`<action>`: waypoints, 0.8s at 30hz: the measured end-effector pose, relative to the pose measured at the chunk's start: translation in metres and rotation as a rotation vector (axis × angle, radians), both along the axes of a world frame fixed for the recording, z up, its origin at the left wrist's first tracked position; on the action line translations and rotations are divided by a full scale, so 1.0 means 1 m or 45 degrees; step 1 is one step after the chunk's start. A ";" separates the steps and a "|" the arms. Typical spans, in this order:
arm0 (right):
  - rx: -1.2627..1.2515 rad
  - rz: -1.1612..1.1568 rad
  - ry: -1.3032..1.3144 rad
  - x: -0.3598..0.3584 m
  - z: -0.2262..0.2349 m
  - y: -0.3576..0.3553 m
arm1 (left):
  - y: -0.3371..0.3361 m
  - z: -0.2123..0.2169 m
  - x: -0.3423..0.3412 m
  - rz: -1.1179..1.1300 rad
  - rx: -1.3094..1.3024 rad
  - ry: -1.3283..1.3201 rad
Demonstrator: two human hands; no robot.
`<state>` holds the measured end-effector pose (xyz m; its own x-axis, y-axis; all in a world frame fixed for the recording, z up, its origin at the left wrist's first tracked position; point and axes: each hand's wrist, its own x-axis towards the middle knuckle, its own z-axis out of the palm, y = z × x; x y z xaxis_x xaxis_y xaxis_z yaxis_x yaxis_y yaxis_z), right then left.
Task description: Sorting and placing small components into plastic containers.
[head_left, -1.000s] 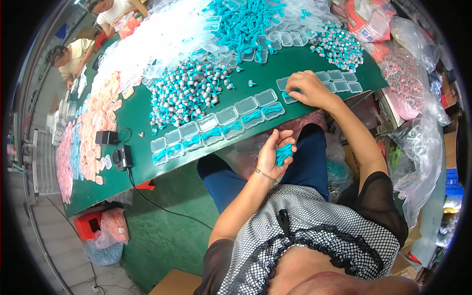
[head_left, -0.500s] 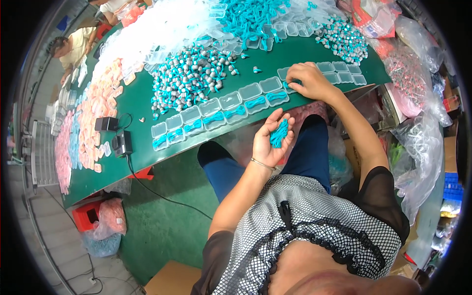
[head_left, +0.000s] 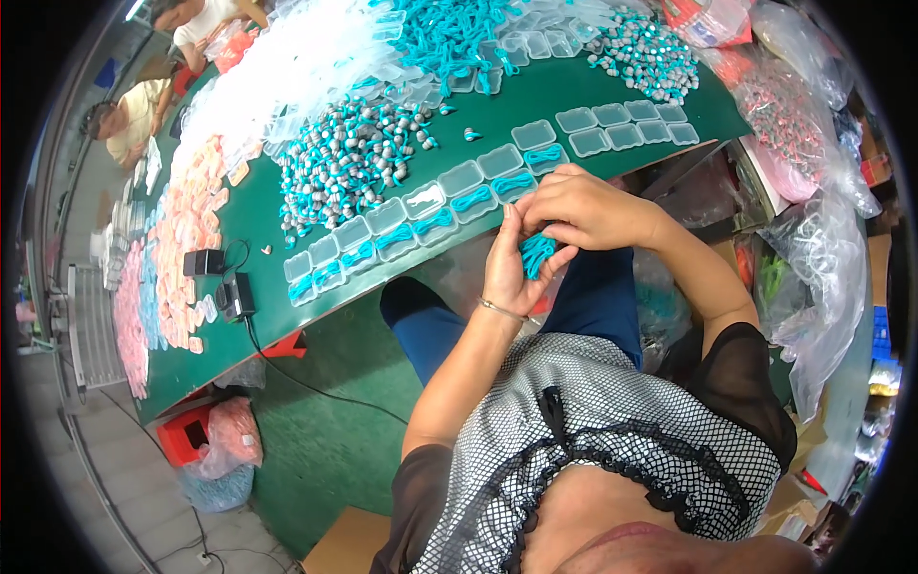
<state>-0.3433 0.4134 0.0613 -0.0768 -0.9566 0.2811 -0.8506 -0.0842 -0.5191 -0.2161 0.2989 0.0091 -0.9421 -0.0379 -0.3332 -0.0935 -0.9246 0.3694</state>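
My left hand [head_left: 507, 268] is held palm up before the table edge, its fingers curled around a bunch of teal cord bundles [head_left: 537, 256]. Over that palm, the bent fingers of my right hand [head_left: 598, 212] pinch at the top of the bunch; the fingertips are partly hidden. Just beyond both hands runs a row of opened clear plastic boxes [head_left: 462, 179] with lids folded back. In the near halves of several lies a teal cord bundle [head_left: 473, 199]. Farther right stand opened boxes [head_left: 607, 142] with nothing visible inside.
Behind the row are a heap of grey-and-teal pieces [head_left: 349, 163], teal cords [head_left: 454, 38] and clear boxes [head_left: 287, 67]. A similar heap [head_left: 645, 57] sits far right. Peach cases [head_left: 196, 210] and a black cabled device [head_left: 234, 297] lie left. Two other people sit at far left.
My right hand has come back from the box row to the cords in my left hand. A teal bundle now shows in the box it was over. The view has shifted slightly.
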 end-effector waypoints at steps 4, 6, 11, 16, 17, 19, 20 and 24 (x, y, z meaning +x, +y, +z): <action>-0.018 -0.155 -0.153 -0.006 -0.005 0.009 | 0.002 0.001 -0.002 -0.075 -0.007 0.007; -0.028 -0.203 -0.202 -0.011 -0.003 0.016 | 0.005 0.006 -0.003 -0.082 -0.033 -0.114; -0.017 -0.268 -0.207 -0.013 -0.007 0.031 | 0.011 -0.006 -0.010 -0.005 -0.212 -0.078; -0.083 -0.253 -0.146 -0.022 -0.007 0.042 | 0.015 -0.009 -0.018 -0.040 -0.261 -0.030; -0.025 -0.262 -0.169 -0.026 -0.006 0.044 | 0.017 -0.006 -0.019 -0.042 -0.262 -0.026; -0.150 -0.411 -0.154 -0.040 -0.002 0.048 | 0.020 0.001 -0.018 0.011 -0.278 -0.101; -0.264 -0.454 -0.054 -0.054 -0.003 0.048 | 0.019 -0.001 -0.018 0.011 -0.277 -0.098; -0.233 -0.630 0.103 -0.096 -0.021 0.052 | 0.016 -0.016 -0.014 -0.114 -0.252 -0.055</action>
<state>-0.4398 0.4649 0.0407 -0.4773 -0.7464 0.4637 -0.8484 0.2540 -0.4644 -0.2304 0.3146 -0.0065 -0.9296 -0.0232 -0.3677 -0.1918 -0.8216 0.5368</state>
